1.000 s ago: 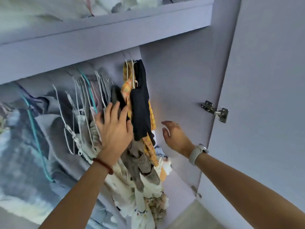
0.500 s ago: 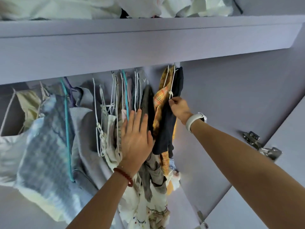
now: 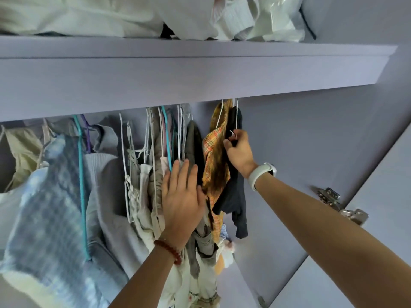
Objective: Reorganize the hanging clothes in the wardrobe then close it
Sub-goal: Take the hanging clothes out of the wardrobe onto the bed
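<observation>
Fingers (image 3: 241,135) of the right hand (image 3: 239,152) are curled around the white wire hanger (image 3: 236,116) of a black garment (image 3: 233,196), pinched just beneath the shelf edge; a white wristband (image 3: 261,175) is worn on that wrist. Fingers of the left hand (image 3: 181,196) are held straight and pressed flat against the bunched hanging clothes (image 3: 146,185), nothing being grasped; a red bead bracelet (image 3: 168,250) is seen at that wrist.

Head view, itemised:
- Orange plaid shirt (image 3: 214,165): hung directly left of the black garment, touching it, between the two hands.
- Dark olive garment (image 3: 193,143): hung just left of the plaid shirt, partly covered by the left fingertips.
- White wire hangers and one teal hanger (image 3: 166,138): crowded together above the left hand.
- Blue-and-white checked garment (image 3: 44,207): hung on a second teal hanger at far left, beside a pale grey knit (image 3: 104,196).
- Lavender shelf (image 3: 200,70): set above the rail, which is hidden; white folded fabric (image 3: 111,16) is piled on it.
- Wardrobe door (image 3: 378,218): stood open at right, with a metal hinge (image 3: 340,205) shown.
</observation>
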{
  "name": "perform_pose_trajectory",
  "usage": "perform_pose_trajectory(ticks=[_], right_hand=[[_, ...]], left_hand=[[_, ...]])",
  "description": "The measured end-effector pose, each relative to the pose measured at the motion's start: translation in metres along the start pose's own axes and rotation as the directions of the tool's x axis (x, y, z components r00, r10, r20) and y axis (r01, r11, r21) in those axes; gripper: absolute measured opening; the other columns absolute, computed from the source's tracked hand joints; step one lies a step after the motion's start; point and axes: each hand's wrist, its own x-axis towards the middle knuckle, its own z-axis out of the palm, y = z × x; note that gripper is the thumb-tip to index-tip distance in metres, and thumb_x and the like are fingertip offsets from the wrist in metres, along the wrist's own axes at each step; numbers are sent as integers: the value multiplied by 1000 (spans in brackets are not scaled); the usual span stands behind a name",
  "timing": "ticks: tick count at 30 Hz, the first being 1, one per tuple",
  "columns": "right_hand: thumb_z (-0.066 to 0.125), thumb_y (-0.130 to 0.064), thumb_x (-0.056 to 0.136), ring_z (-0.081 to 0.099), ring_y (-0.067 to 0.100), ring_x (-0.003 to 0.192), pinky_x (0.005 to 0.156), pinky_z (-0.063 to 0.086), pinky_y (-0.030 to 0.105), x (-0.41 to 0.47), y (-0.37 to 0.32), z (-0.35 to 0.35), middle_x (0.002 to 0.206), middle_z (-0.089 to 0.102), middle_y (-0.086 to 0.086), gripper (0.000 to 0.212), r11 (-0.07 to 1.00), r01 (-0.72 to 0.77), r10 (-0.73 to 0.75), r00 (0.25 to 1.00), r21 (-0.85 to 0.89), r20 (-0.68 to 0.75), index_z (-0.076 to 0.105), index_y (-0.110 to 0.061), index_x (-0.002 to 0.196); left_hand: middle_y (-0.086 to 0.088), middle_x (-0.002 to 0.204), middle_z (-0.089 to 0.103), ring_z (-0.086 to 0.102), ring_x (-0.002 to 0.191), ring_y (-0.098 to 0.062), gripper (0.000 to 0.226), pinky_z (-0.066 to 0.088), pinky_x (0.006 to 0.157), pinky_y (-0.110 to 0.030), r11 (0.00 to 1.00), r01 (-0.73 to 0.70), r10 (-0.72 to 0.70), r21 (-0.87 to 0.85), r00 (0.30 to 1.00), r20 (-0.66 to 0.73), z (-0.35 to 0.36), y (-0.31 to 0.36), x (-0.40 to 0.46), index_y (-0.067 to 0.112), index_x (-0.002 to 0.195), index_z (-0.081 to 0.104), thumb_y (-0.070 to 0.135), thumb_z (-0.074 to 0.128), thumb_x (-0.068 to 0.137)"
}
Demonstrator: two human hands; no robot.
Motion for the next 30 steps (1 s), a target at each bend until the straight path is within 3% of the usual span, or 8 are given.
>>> perform_pose_trajectory(ticks=[4, 8, 11, 16, 20, 25, 28, 30], right_hand=[[46, -16, 93, 57, 35, 97, 78, 46, 37, -1, -3, 5, 114, 57, 15, 38, 990, 9, -15, 999, -139, -39, 30, -11, 128], [40, -21, 95, 52, 41, 105, 81, 41, 40, 7, -13, -12, 118, 54, 22, 32, 975, -77, 49, 989, -209, -137, 34, -4, 122], [36, -20, 97, 52, 40, 106, 78, 38, 33, 8, -12, -29, 114, 58, 22, 29, 940, -37, -26, 983, -338, -180, 47, -4, 119], [39, -14, 96, 56, 37, 100, 78, 41, 34, 9, -7, -48, 104, 63, 20, 24, 952, 60, -128, 969, -301, -211, 55, -3, 110], [37, -15, 97, 51, 25, 79, 64, 33, 24, 13, -18, -55, 88, 57, 13, 25, 978, 103, -149, 956, -183, -254, 52, 0, 109], [37, -6, 94, 48, 23, 81, 70, 37, 28, -25, 30, -54, 89, 53, 9, 19, 971, -35, -1, 989, -236, -151, 50, -1, 107], [38, 0, 90, 46, 23, 81, 68, 31, 24, -71, 75, -59, 88, 52, 8, 19, 953, -193, 141, 965, -234, -220, 52, -1, 104], [41, -7, 92, 46, 23, 75, 63, 29, 24, -107, 99, -69, 81, 52, 7, 12, 940, -260, 196, 941, -222, -274, 52, -6, 97]], left_hand=[[-12, 133, 52, 41, 130, -28, 46, 25, 109, -42, 1000, 1, -2, 12, 1000, 23, -4, -8, 0, 6, 123, 56, 22, 38, 84], [-12, 133, 53, 42, 129, -28, 47, 24, 109, -41, 1000, 3, -4, 27, 999, 51, -6, -10, 0, 7, 123, 56, 21, 37, 83], [-13, 134, 51, 42, 129, -29, 48, 25, 108, -42, 1000, 3, -4, 22, 999, 42, -9, -7, 0, 7, 124, 55, 21, 38, 82], [-14, 138, 47, 40, 131, -29, 50, 25, 108, -43, 1000, -16, 16, -21, 999, 35, -10, -1, 0, 9, 127, 53, 21, 38, 81], [-14, 140, 45, 37, 133, -29, 51, 24, 109, -44, 997, -6, 10, -71, 999, 47, -8, 0, 1, 10, 128, 53, 21, 38, 80], [-16, 140, 43, 35, 133, -32, 51, 22, 109, -47, 996, -46, 52, -79, 996, 68, -6, -4, 0, 9, 128, 51, 22, 40, 80], [-18, 143, 39, 24, 138, -35, 50, 10, 112, -52, 997, -61, 64, -44, 995, 74, -13, -1, -4, 12, 130, 48, 21, 43, 81], [-19, 145, 35, 16, 140, -35, 50, -1, 110, -56, 994, -79, 85, -69, 993, 79, -20, 9, -14, 14, 130, 47, 18, 49, 81]])
